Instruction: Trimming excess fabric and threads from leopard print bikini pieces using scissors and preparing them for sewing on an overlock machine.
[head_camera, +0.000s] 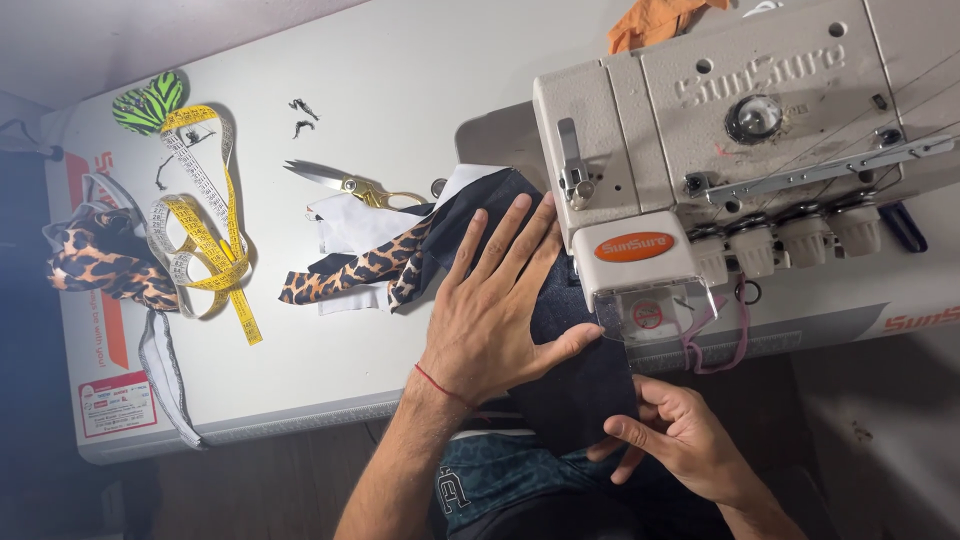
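One piece of black fabric (585, 375) lies at the centre of the frame, running from under the front of the single cream sewing machine (740, 130) in the upper right down over the near edge of the white bench (400, 70). The left hand (490, 310) rests flat on this fabric with all five fingers spread wide, its thumb stretched toward the machine's clear guard; a thin red string circles the wrist. The right hand (680, 435), at the lower right of the frame, pinches the lower edge of the same fabric between thumb and fingers.

Just left of the spread hand lie two leopard-print strips (350, 270) on a few white fabric pieces (350, 225). One pair of gold-handled scissors (345, 180) lies above them, blades pointing to the left. One yellow tape measure (205, 235) loops in the left part of the frame, beside one bundle of leopard-print cloth (95, 260) at the far left edge. One green zebra-striped scrap (148, 100) sits in the upper left, and one orange cloth (655, 20) shows at the top edge behind the machine.
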